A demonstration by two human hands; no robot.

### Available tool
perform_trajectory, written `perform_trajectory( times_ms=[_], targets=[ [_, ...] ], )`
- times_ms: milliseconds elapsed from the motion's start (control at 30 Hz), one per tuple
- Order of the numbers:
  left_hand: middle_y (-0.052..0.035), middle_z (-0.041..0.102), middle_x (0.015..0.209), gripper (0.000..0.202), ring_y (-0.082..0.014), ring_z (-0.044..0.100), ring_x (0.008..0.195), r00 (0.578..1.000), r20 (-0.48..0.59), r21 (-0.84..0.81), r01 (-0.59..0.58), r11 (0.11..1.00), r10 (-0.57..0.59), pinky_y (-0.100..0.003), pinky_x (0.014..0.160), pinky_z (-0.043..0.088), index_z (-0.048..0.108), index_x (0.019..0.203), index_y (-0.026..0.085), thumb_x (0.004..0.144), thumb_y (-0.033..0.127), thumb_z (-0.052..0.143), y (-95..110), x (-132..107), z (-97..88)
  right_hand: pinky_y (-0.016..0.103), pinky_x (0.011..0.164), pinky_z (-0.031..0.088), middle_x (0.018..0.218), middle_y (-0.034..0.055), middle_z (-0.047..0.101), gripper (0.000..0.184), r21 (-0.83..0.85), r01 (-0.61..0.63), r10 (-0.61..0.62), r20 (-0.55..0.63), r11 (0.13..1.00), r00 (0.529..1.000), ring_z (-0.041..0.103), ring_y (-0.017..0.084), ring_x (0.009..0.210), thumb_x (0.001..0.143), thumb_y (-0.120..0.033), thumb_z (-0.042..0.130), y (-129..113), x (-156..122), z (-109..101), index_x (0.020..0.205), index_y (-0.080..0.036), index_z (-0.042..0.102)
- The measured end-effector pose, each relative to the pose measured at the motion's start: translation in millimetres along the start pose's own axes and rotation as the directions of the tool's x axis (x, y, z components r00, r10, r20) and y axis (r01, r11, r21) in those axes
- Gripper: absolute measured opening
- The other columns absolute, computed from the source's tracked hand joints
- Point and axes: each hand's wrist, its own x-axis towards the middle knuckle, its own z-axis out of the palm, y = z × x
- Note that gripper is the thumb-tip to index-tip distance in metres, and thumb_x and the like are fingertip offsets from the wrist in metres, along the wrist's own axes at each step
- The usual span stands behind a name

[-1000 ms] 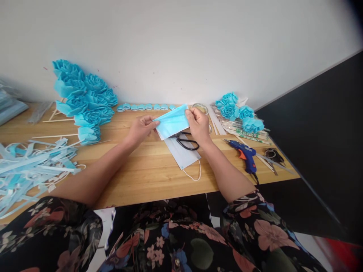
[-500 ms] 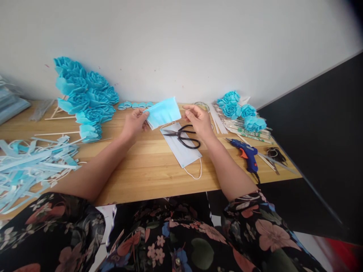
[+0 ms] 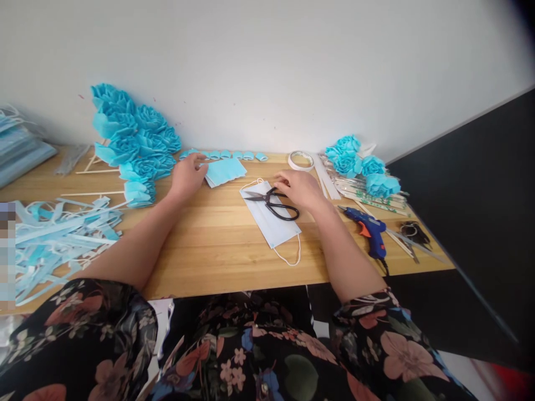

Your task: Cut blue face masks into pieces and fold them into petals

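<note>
A cut blue mask-fabric sheet (image 3: 226, 171) lies on the table, its layers slightly offset at the lower left corner. My left hand (image 3: 189, 175) is at the sheet's left edge, with thumb and fingers apart. Black-handled scissors (image 3: 267, 198) rest with blades partly open on a pale face mask (image 3: 271, 223), whose ear loops show at both ends. Over their upper handle loop is my right hand (image 3: 298, 187), fingers bent about it and hiding part of it. Small blue folded pieces (image 3: 225, 155) form a row behind the sheet.
Blue fabric roses (image 3: 137, 136) on sticks and a heap of cut strips (image 3: 71, 239) are at left. Stacked masks (image 3: 25, 147) stand far left. A tape roll (image 3: 301, 160), more roses (image 3: 346, 153) on wrapped sticks, and a blue glue gun (image 3: 370, 228) sit at right.
The blue sheet has come down from between my hands onto the table, and my left hand has let go of it. My right hand has lowered onto the scissors' handle.
</note>
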Motion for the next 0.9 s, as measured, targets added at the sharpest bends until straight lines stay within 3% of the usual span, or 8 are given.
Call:
perform_trajectory(
  times_ms=[67, 133, 300, 467, 633, 700, 800, 900],
  targets=[
    [-0.0121, 0.068, 0.093, 0.028, -0.0303, 0.062, 0.097, 0.989, -0.091, 0.109, -0.103, 0.989, 0.113, -0.040, 0.091, 0.046, 0.070, 0.105, 0.017, 0.081, 0.024, 0.057, 2.6, -1.7, -1.8, 0.033, 0.070, 0.043, 0.104, 0.0068, 0.077, 0.017, -0.018, 0.018, -0.018, 0.015, 1.000, 1.000, 0.069, 0.024, 0.093, 0.090, -0.028, 0.060, -2.0, 0.6, 0.5, 0.101, -0.024, 0.073],
    [-0.0150, 0.067, 0.107, 0.028, -0.0324, 0.058, 0.110, 0.967, -0.109, 0.182, -0.207, 0.961, 0.229, -0.043, 0.099, 0.043, 0.070, 0.106, 0.017, 0.085, 0.024, 0.054, 8.1, -6.4, -0.5, 0.032, 0.068, 0.042, 0.103, 0.0067, 0.077, 0.015, -0.026, 0.027, -0.026, 0.042, 0.999, 0.999, 0.068, 0.023, 0.091, 0.090, -0.027, 0.061, -2.7, 0.4, -0.1, 0.098, -0.024, 0.074],
    [-0.0142, 0.068, 0.115, 0.035, -0.0307, 0.058, 0.114, 0.888, 0.199, 0.227, -0.453, 0.862, 0.415, -0.046, 0.103, 0.042, 0.069, 0.116, 0.017, 0.091, 0.027, 0.047, 21.2, -23.2, 14.2, 0.031, 0.065, 0.041, 0.096, 0.0045, 0.078, 0.022, -0.040, -0.001, 0.008, 0.158, 0.999, 0.987, 0.068, 0.021, 0.083, 0.088, -0.036, 0.064, -0.6, -1.8, -6.5, 0.104, -0.025, 0.073],
    [-0.0141, 0.069, 0.117, 0.037, -0.0286, 0.060, 0.112, 0.814, 0.401, 0.336, -0.557, 0.760, 0.420, -0.044, 0.101, 0.044, 0.071, 0.110, 0.015, 0.094, 0.025, 0.039, 16.4, -26.1, 22.8, 0.032, 0.074, 0.046, 0.105, 0.0021, 0.076, 0.042, 0.035, 0.007, -0.019, 0.346, 0.999, 0.938, 0.068, 0.021, 0.091, 0.079, -0.042, 0.072, 4.9, -0.5, -14.6, 0.118, -0.029, 0.070],
    [-0.0135, 0.068, 0.121, 0.034, -0.0279, 0.061, 0.112, 0.815, 0.336, 0.342, -0.573, 0.744, 0.473, -0.043, 0.097, 0.045, 0.070, 0.111, 0.016, 0.094, 0.024, 0.042, 20.0, -29.7, 24.9, 0.035, 0.081, 0.047, 0.112, 0.0055, 0.073, 0.057, 0.060, 0.100, -0.115, 0.415, 0.993, 0.903, 0.067, 0.024, 0.097, 0.074, -0.037, 0.074, 8.3, 1.1, -13.9, 0.129, -0.027, 0.064],
    [-0.0140, 0.069, 0.120, 0.033, -0.0282, 0.061, 0.109, 0.790, 0.304, 0.295, -0.610, 0.736, 0.533, -0.043, 0.094, 0.045, 0.071, 0.109, 0.016, 0.095, 0.024, 0.042, 27.7, -36.4, 28.0, 0.035, 0.081, 0.047, 0.112, 0.0070, 0.072, 0.059, 0.074, 0.106, -0.127, 0.419, 0.992, 0.899, 0.066, 0.024, 0.096, 0.074, -0.036, 0.073, 9.6, 1.0, -12.6, 0.131, -0.025, 0.062],
    [-0.0121, 0.073, 0.103, 0.033, -0.0266, 0.063, 0.097, 0.730, 0.303, 0.204, -0.678, 0.706, 0.613, -0.042, 0.087, 0.045, 0.072, 0.098, 0.017, 0.098, 0.025, 0.040, 39.6, -48.5, 33.4, 0.033, 0.080, 0.047, 0.109, 0.0073, 0.070, 0.062, 0.154, 0.064, -0.123, 0.414, 0.986, 0.902, 0.065, 0.022, 0.093, 0.073, -0.035, 0.073, 13.7, 0.0, -12.9, 0.132, -0.023, 0.057],
    [-0.0117, 0.073, 0.097, 0.030, -0.0260, 0.063, 0.092, 0.745, 0.260, 0.163, -0.661, 0.732, 0.615, -0.041, 0.083, 0.046, 0.071, 0.099, 0.016, 0.098, 0.024, 0.041, 46.5, -57.1, 36.0, 0.031, 0.076, 0.048, 0.103, 0.0056, 0.069, 0.066, 0.288, -0.008, -0.107, 0.383, 0.958, 0.918, 0.063, 0.019, 0.085, 0.073, -0.037, 0.073, 18.6, -1.7, -17.2, 0.134, -0.022, 0.053]
  ],
)
